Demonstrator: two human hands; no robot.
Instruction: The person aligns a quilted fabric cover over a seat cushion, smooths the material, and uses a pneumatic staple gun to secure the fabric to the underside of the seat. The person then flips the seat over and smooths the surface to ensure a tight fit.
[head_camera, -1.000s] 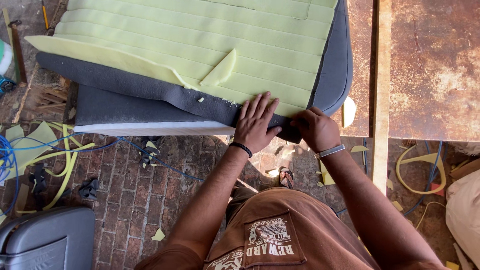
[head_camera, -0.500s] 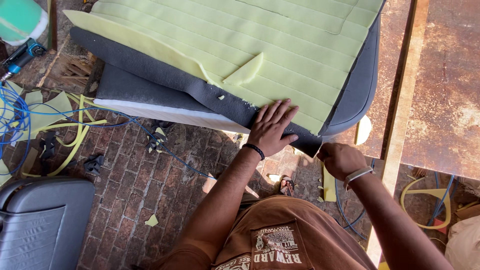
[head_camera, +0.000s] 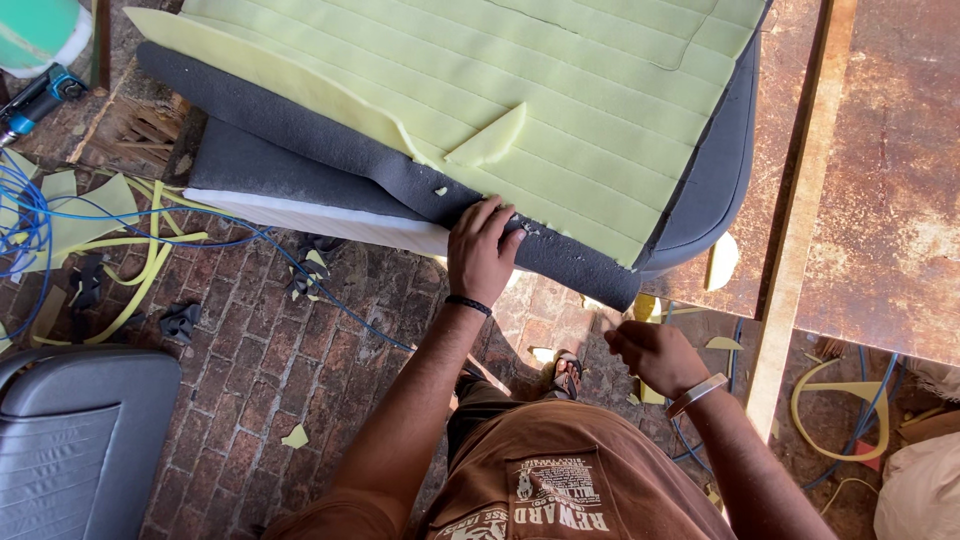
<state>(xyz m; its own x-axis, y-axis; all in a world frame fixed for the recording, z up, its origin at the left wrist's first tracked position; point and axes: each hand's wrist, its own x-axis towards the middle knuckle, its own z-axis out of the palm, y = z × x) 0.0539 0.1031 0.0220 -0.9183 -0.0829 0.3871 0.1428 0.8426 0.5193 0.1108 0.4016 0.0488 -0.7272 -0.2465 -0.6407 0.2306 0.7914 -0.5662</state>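
My left hand (head_camera: 482, 252) lies flat, fingers spread, pressing on the dark grey fabric-backed edge strip (head_camera: 420, 190) of the pale yellow-green ribbed foam seat panel (head_camera: 560, 100). That grip is wide and closes around nothing; it only pins the strip down. The panel lies across the rusty brown metal bench (head_camera: 880, 180), its near edge overhanging the red brick floor (head_camera: 250, 370). A white foam layer (head_camera: 300, 212) shows beneath the grey strip.

My right hand (head_camera: 650, 355) hangs below the panel's lower right corner, clear of it, fingers curled narrow. I cannot tell whether it holds anything; nothing shows between the fingers.

Step in hand, as I judge it: holding the grey strip against the foam along the near edge, with the end by the rounded corner unattended. A small loose yellow-green foam wedge (head_camera: 487, 140) lies on the panel just above my left hand.

The next move, in my judgement, calls for bringing the right hand up to the strip near the corner while the left keeps steady downward pressure, so the strip does not shift off line.

Also noted: blue cable (head_camera: 300, 262) and yellow-green foam offcuts (head_camera: 90, 205) on the floor, and a grey vinyl seat cushion (head_camera: 80, 430) at lower left.
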